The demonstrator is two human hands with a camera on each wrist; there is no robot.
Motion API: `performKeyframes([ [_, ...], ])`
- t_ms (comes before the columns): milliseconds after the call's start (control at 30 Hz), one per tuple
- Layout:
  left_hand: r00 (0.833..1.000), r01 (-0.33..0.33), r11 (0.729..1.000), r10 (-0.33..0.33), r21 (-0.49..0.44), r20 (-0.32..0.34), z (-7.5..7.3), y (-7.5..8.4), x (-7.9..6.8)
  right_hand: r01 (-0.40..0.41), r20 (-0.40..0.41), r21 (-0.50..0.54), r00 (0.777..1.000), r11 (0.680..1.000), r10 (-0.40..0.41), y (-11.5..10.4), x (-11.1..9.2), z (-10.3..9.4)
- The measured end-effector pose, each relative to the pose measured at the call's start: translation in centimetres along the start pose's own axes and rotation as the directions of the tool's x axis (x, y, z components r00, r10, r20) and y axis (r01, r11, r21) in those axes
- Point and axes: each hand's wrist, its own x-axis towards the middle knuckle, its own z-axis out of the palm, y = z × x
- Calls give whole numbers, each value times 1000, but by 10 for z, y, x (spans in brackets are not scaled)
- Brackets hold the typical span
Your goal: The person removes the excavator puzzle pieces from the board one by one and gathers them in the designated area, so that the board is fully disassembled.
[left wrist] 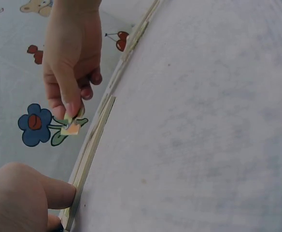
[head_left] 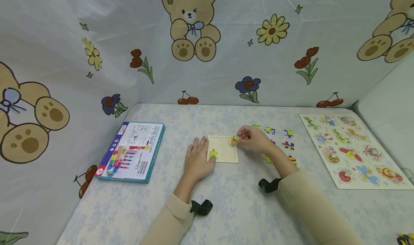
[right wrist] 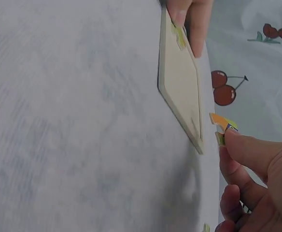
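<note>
A shallow wooden puzzle tray [head_left: 226, 149] lies mid-table, with one yellow-green puzzle piece [head_left: 212, 152] in its lower left corner. My left hand [head_left: 199, 162] rests along the tray's left side, fingers straight, its thumb by the lower left corner; in the left wrist view the thumb [left wrist: 59, 193] touches the rim. Between thumb and fingertips, my right hand [head_left: 254, 140] pinches an orange, yellow and blue puzzle piece [right wrist: 223, 122] near the tray's right edge. Seen from the right wrist, that piece is held apart from the tray [right wrist: 179, 72].
Several loose puzzle pieces [head_left: 288, 145] lie right of the tray, some hidden behind the right hand and forearm. A board with bug pictures [head_left: 352, 149] lies farther right. At the left is a flat box [head_left: 130, 151]. A patterned cloth [head_left: 226, 76] hangs behind the table.
</note>
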Motion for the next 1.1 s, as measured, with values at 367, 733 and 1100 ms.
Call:
performKeyframes([
  [367,1000,-3,1000,3,-9,-2,0,-1,0,-74,-36,-98,997,992,71,32,-17,-31],
  [733,1000,-16,999,16,-35,-19,-2,2,-2,-151,-47,-165,988,975,145,42,-21,-38],
  [1100,1000,-17,999,17,-29,-10,-1,1,-1,-111,-68,-282,993,953,96,47,-21,-36],
])
